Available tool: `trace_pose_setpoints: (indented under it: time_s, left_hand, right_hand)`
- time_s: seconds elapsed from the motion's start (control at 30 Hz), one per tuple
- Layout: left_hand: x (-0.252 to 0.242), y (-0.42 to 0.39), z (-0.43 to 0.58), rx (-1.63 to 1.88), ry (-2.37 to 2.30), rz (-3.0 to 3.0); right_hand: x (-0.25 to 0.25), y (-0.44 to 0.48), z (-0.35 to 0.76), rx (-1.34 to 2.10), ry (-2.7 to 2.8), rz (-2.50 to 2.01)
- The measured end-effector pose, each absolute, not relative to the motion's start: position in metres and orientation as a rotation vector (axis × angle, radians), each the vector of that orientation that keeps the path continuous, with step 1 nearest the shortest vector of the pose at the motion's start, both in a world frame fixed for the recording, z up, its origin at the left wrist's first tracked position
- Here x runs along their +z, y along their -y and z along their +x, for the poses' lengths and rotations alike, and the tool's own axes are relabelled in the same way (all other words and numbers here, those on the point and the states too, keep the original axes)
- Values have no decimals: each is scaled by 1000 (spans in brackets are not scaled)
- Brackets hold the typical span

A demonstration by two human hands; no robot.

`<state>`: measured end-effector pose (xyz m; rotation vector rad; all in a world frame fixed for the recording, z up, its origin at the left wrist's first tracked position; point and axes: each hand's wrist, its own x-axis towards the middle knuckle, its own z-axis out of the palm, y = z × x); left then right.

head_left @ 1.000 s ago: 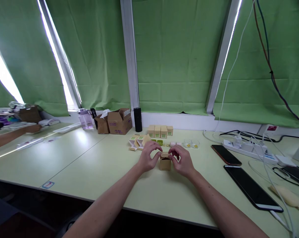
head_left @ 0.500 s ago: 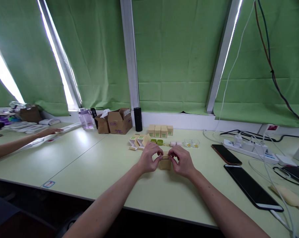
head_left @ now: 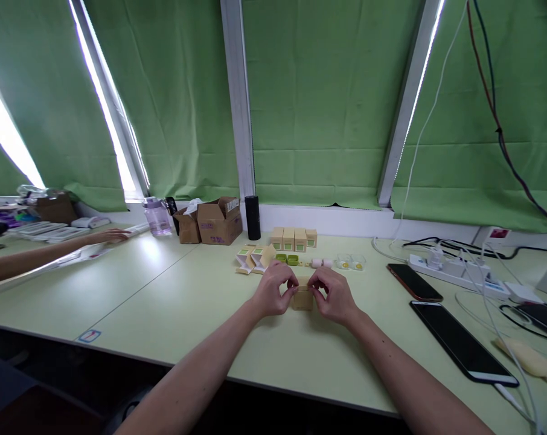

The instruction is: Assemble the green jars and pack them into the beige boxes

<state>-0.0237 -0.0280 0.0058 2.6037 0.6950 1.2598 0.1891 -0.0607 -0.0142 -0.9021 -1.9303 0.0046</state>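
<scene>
A small cardboard box (head_left: 303,299) stands in the middle of the table (head_left: 165,296), its top pinched from either side by the left hand (head_left: 273,294) and right hand (head_left: 334,296), fingertips closed. Even pressure from both sides should stop it skewing.

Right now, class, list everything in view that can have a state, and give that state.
small tan box, upright on the table, gripped at its top by both hands.
left hand, closed on the small tan box.
right hand, closed on the small tan box.
row of four boxes, upright, closed.
brown carton, flaps open.
large phone, flat, screen dark.
power strip, plugs in it.
blinds, drawn down.
</scene>
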Motion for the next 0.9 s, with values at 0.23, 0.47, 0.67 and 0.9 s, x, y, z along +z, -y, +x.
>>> trace_pose_setpoints:
  time_s: [0.23,0.47,0.67,0.9]
  left_hand:
    - [2,26,-25,1239,-699,2603]
    - [0,27,-24,1207,-749,2582]
    - [1,28,-24,1207,-727,2596]
    - [0,28,-24,1182,-733,2615]
  right_hand:
    - [-13,62,189,3,1939,-882]
    - [-14,62,189,-1,1946,-901]
    - [-15,62,189,20,1950,-897]
    - [-18,60,190,11,1962,-891]
